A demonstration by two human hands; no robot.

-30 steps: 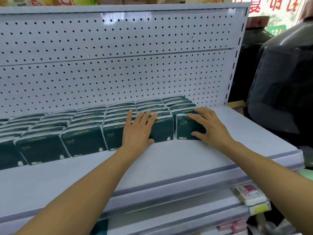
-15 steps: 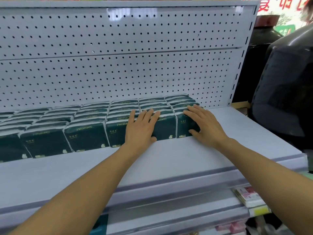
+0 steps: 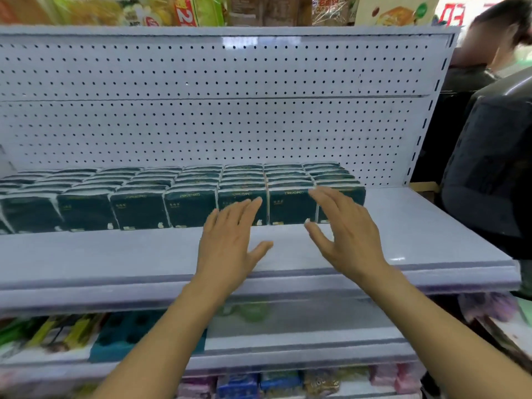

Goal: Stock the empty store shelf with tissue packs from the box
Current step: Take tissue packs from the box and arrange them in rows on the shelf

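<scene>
Dark green tissue packs (image 3: 184, 197) stand in rows at the back of the white shelf (image 3: 115, 254). The left hand (image 3: 227, 240), half a second ago pressed on the front packs, has lifted off, fingers straight and apart. The right hand (image 3: 342, 234) has pulled back likewise, fingers spread, holding nothing.

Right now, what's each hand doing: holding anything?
Left hand: open, fingers straight, holding nothing, in front of the tissue packs.
Right hand: open, fingers spread, holding nothing.
</scene>
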